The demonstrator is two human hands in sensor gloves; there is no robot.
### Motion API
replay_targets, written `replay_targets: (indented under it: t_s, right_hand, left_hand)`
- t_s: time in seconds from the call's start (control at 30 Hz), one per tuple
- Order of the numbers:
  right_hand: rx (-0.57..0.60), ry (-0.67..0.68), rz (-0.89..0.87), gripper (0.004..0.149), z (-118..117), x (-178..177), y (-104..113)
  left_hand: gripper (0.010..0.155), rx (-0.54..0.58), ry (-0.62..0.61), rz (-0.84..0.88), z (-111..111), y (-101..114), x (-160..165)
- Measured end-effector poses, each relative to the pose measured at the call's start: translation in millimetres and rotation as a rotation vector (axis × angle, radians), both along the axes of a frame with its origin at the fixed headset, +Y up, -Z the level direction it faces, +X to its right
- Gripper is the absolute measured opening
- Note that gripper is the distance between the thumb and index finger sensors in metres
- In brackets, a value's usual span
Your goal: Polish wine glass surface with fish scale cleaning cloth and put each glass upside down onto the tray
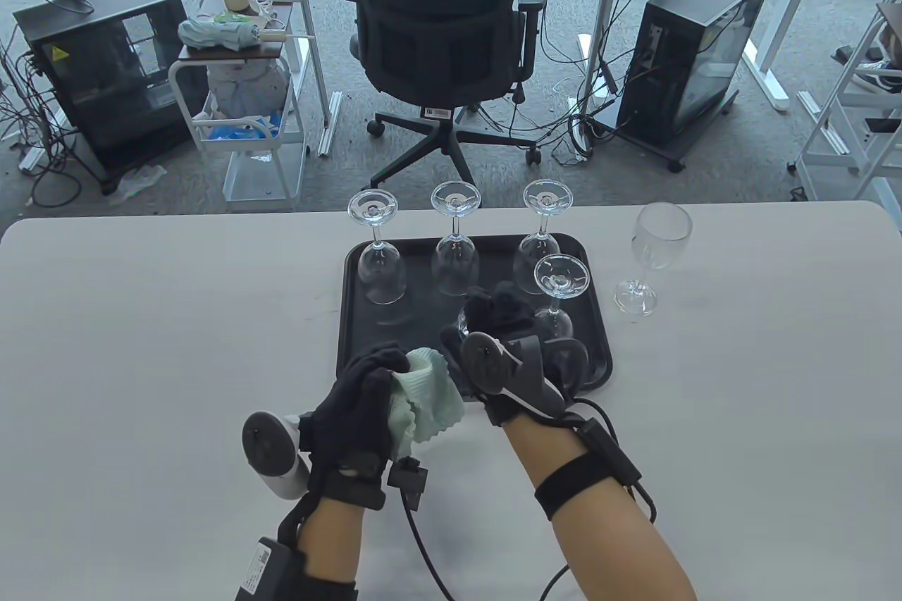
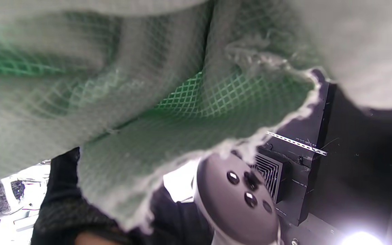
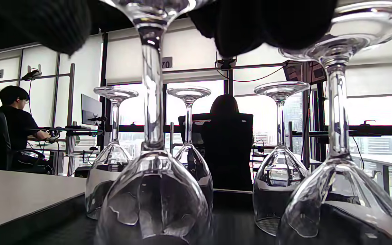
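Fingers of the right hand (image 1: 504,340) curl down around the foot of an inverted wine glass (image 3: 153,183), whose bowl stands rim-down on the black tray (image 1: 366,347); in the table view the hand hides most of this glass. Just right of it stands another upturned glass (image 1: 559,298), and three more (image 1: 456,242) line the tray's far edge, all rim-down. The left hand (image 1: 356,411) holds the pale green fish scale cloth (image 1: 426,404) bunched in its curled fingers, above the table (image 1: 141,347) near the tray's front edge. One upright glass (image 1: 652,256) stands on the table right of the tray.
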State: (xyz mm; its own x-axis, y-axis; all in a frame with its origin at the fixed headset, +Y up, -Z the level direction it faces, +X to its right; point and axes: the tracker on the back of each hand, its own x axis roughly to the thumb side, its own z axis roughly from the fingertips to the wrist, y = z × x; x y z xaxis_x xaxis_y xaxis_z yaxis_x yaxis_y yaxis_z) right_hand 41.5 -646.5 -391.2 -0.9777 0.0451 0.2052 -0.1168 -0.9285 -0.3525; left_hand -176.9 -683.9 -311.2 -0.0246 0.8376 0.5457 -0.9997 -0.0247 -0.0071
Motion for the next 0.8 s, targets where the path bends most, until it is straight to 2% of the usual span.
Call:
replay_targets:
  t_s: [0.1,0.17,0.27,0.3,0.4,0.43,0.53,0.6,0.67,0.73,0.77,0.8]
  right_hand:
    - [-0.059,-0.009,0.014,0.073,-7.2,-3.8,2.4]
    - [-0.136,-0.063,0.004,0.076,-11.9,-4.9,1.9]
    - [-0.145,-0.049,-0.048,0.074,-10.4,-2.1,5.7]
    - [-0.152,-0.046,-0.066,0.077,-7.0,0.0,9.5]
    - [-0.092,-0.003,-0.145,0.079,4.2,13.9,33.0]
    - [-0.066,0.027,-0.249,0.077,10.1,30.2,49.5]
    - [-0.042,0.017,-0.481,0.082,13.0,74.5,75.6]
    - [-0.007,-0.096,-0.646,0.092,2.6,128.2,78.0]
    - [-0.058,-0.259,-0.756,0.099,-8.4,177.7,57.8]
    - [-0.187,-0.411,-0.878,0.104,-17.7,226.2,11.7]
    - [-0.275,-0.473,-0.945,0.106,-20.6,245.2,-17.9]
    - [-0.323,-0.497,-0.985,0.107,-22.0,254.1,-36.5]
  left_hand:
    - [0.048,-0.002,0.001,0.003,-0.4,-0.1,-0.2]
    - [0.048,-0.004,0.001,0.003,-0.5,-0.2,-0.4]
    - [0.048,-0.005,0.003,0.006,-0.3,0.1,-1.2]
    - [0.048,-0.005,0.003,0.005,-0.5,0.0,-1.3]
    - [0.048,-0.006,0.002,0.005,-0.8,-0.2,-1.4]
    - [0.048,-0.006,0.003,0.001,-0.9,-0.3,-1.4]
    - [0.048,-0.002,0.009,-0.008,-1.3,-0.2,-1.4]
    - [0.048,0.001,0.017,-0.009,-1.0,-0.2,-2.4]
    - [0.048,0.005,0.018,0.002,-0.6,0.6,-3.9]
    - [0.049,0.01,0.024,0.006,-0.1,2.0,-5.1]
    - [0.049,0.012,0.026,0.005,-0.1,2.4,-5.5]
    - [0.049,0.012,0.026,0.004,-0.1,2.5,-5.6]
